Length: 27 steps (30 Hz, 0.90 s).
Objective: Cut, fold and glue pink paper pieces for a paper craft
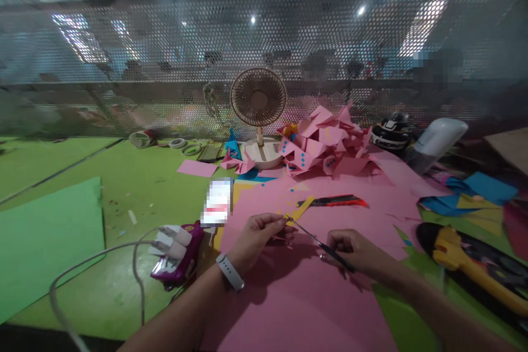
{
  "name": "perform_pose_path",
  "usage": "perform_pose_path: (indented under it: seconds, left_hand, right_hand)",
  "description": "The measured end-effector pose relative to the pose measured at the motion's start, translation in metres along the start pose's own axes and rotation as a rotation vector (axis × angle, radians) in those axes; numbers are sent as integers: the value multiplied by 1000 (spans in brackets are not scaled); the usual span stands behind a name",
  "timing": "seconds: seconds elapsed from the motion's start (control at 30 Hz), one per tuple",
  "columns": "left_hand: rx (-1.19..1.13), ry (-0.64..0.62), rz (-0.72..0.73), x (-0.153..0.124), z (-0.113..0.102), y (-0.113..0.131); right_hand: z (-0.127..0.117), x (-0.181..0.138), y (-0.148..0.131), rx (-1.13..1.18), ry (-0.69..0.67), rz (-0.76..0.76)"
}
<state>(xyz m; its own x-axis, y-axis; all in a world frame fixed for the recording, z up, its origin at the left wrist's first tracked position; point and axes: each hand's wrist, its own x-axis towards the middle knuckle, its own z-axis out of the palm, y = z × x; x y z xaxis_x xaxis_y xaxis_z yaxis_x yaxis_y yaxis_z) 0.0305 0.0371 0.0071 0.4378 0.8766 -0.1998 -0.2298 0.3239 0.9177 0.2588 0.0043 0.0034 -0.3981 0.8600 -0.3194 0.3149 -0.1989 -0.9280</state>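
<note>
My left hand (266,234), with a pale watch band on its wrist, is closed in a pinch over a large pink sheet (297,308). Whatever it holds is too small to make out. My right hand (346,250) grips a slim tool with a thin metal shaft and a dark handle (336,257); its exact kind is unclear. The tool's tip meets the left fingertips. Just beyond them lie a yellow paper strip (304,210) and scattered tiny yellow bits. A red and black box cutter (336,201) rests on the pink sheet past my right hand.
Folded pink paper pieces (325,143) are heaped at the back beside a small fan (258,98). At left are a phone (217,202), a purple power block (179,258) with cables, and a green sheet (53,242). A yellow-handled tool (474,269) lies at right.
</note>
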Motion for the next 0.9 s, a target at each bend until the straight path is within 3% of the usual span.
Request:
perform_pose_path:
  seconds: [0.9]
  left_hand:
    - [34, 21, -13, 1, -2, -3]
  right_hand:
    - [-1, 3, 4, 47, 71, -13]
